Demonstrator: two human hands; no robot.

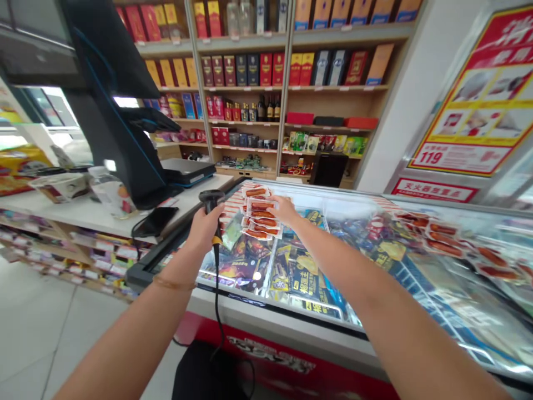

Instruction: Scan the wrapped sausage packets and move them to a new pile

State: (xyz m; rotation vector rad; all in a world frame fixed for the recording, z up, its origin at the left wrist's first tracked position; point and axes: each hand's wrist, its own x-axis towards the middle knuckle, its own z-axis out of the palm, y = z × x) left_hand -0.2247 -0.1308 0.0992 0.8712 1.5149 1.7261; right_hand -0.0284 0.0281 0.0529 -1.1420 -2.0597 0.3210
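My left hand (204,226) is closed around the handle of a black barcode scanner (211,199), whose cable hangs down in front of the freezer. On the glass top lies a group of vacuum-packed sausages (261,214), laid in overlapping packs. My right hand (284,210) is at the right edge of these packs, its fingers touching one of them; whether it grips the pack or only rests on it is hard to make out. More sausage packs (445,240) lie farther right on the glass.
The chest freezer (291,334) stands before me, full of bagged frozen food under glass. At left, a counter (195,194) carries a black checkout terminal (112,111), a phone (157,221) and a plastic cup (110,191). Shelves (245,44) of boxed bottles line the back.
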